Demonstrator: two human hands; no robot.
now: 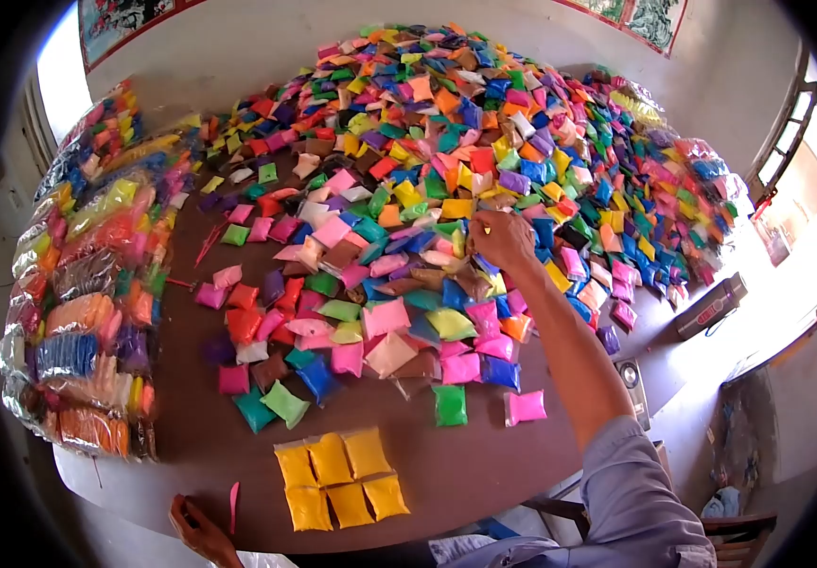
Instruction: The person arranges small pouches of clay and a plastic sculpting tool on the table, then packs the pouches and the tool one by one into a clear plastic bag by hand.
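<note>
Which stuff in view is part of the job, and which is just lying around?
Job, judging by the hands:
Loose coloured packets, right hand among them
Six yellow packets, laid in two rows

Likely just lying about:
Bagged bundles at left
Dark cylinder at right
Wall pictures

Unclear: pink strip beside left hand

Pale wall (257,43) with red-edged pictures (124,24), brown table (493,459), wooden chair (744,532), bright light at the barred window (804,175).
</note>
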